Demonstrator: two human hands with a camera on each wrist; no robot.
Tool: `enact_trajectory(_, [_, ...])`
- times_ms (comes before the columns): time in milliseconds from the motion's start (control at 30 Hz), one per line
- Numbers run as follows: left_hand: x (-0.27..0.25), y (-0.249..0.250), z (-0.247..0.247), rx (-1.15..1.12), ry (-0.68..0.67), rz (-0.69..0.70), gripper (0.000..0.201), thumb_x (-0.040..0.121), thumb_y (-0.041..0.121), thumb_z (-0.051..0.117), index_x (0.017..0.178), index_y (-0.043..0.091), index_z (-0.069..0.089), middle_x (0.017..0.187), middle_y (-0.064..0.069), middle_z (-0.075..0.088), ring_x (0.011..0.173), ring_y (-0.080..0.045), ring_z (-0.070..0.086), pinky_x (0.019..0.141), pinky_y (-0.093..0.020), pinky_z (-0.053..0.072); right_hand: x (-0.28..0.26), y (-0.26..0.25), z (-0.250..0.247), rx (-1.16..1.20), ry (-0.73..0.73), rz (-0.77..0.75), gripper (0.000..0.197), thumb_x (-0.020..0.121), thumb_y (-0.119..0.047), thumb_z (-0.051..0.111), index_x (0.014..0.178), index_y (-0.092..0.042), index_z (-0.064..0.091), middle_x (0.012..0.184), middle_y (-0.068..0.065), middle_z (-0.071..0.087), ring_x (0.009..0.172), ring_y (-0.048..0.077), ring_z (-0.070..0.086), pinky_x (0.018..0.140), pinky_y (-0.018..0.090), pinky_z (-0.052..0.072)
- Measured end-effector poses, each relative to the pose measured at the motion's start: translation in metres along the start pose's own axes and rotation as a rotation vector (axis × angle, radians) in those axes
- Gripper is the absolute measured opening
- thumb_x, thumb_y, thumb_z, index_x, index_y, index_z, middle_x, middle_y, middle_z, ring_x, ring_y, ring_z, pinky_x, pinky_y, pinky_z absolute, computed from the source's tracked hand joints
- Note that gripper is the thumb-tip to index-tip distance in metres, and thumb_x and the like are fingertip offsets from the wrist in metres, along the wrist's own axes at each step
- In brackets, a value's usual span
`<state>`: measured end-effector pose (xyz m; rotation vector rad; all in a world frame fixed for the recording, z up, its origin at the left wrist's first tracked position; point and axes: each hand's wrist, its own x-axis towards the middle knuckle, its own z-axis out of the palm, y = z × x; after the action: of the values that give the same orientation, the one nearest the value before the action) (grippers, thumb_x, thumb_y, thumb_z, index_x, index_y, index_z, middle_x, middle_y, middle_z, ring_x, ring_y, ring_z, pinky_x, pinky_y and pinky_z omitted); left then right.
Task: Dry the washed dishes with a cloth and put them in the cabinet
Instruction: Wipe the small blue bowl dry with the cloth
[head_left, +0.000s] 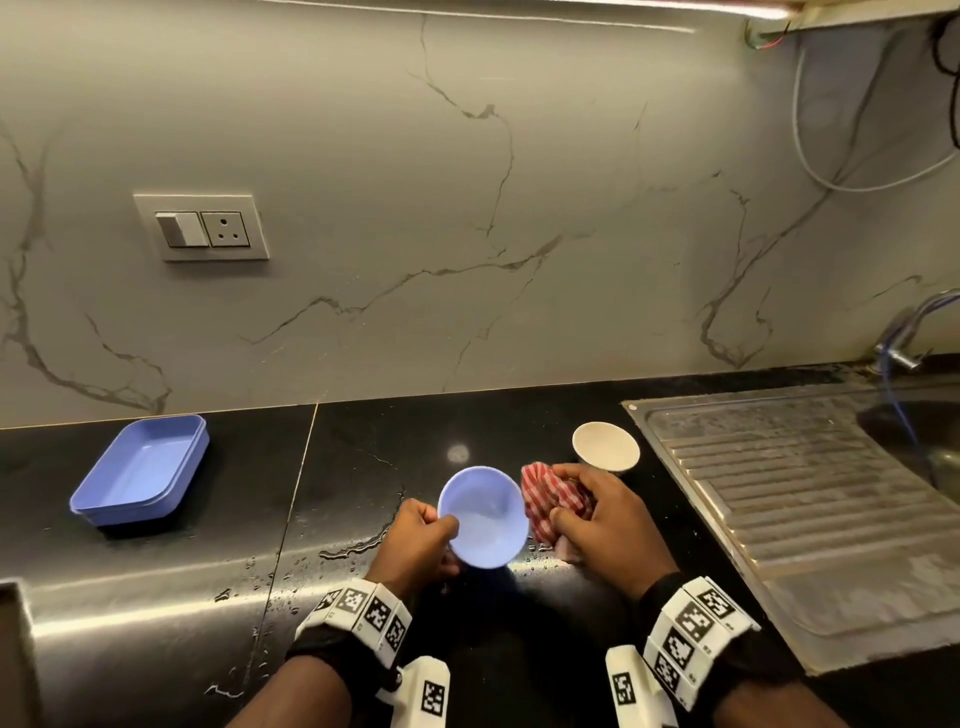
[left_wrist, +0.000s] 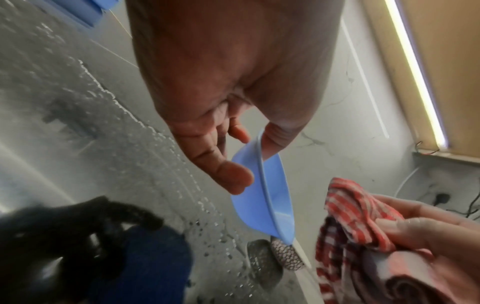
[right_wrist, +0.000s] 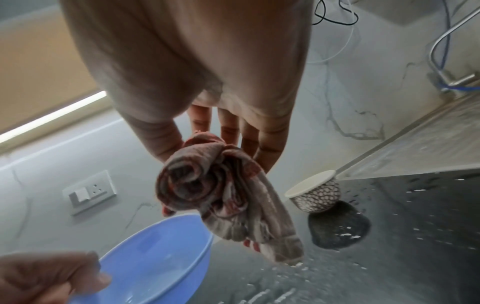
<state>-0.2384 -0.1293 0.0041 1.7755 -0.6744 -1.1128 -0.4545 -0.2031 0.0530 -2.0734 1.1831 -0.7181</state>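
The left hand (head_left: 415, 535) pinches the rim of a blue bowl (head_left: 483, 517), holding it tilted above the wet black bench (head_left: 156, 582). The right hand (head_left: 608, 519) grasps a bunched red checked cloth (head_left: 550, 501) just beside the bowl. A patterned cup (head_left: 605, 447) stands behind the cloth, and a blue tray (head_left: 140, 470) sits well apart at left.

Bench (head_left: 156, 597) surface wet, droplets and a puddle just left of the left-hand fingers (head_left: 441, 525). A patterned cup (head_left: 605, 446) stands just beyond the right-hand fingers (head_left: 569, 475), close to the cloth (head_left: 550, 501); passage there is tight. A draining board (head_left: 810, 519) bounds the right side. A blue tray (head_left: 140, 470) sits well apart to the far left, with open bench between it and the fingers.
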Motion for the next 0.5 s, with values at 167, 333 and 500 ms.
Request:
enact_trajectory(167, [-0.016, 0.022, -0.002, -0.145, -0.117, 0.066, 0.021, 0.097, 0.019, 0.060, 0.117, 0.017, 0.053, 0.112, -0.013, 0.064, 0.085, -0.022, 0.067, 0.067, -0.036, 0.061, 0.005, -0.017, 0.014, -0.087, -0.042, -0.120, 0.043, 0.091, -0.022, 0.064, 0.131, -0.030, 0.054, 0.122, -0.012, 0.054, 0.109, 0.006, 0.056, 0.097, 0.024, 0.051])
enact_trajectory(333, [-0.033, 0.033, -0.004, -0.272, -0.263, 0.101, 0.040, 0.091, 0.048, 0.063, 0.123, 0.024, 0.060, 0.121, -0.011, 0.067, 0.108, -0.031, 0.069, 0.079, -0.053, 0.061, 0.006, -0.034, 0.021, -0.228, 0.002, -0.283, 0.045, 0.096, -0.023, 0.061, 0.139, -0.026, 0.050, 0.136, -0.007, 0.051, 0.121, 0.011, 0.052, 0.102, 0.024, 0.048])
enact_trajectory(500, [-0.039, 0.043, -0.006, -0.362, -0.300, 0.174, 0.046, 0.085, 0.045, 0.066, 0.126, 0.026, 0.058, 0.123, -0.013, 0.065, 0.104, -0.032, 0.071, 0.081, -0.058, 0.059, 0.009, -0.047, 0.025, -0.188, 0.060, -0.304, 0.047, 0.095, -0.017, 0.060, 0.141, -0.024, 0.050, 0.138, -0.005, 0.049, 0.122, 0.012, 0.052, 0.098, 0.014, 0.042])
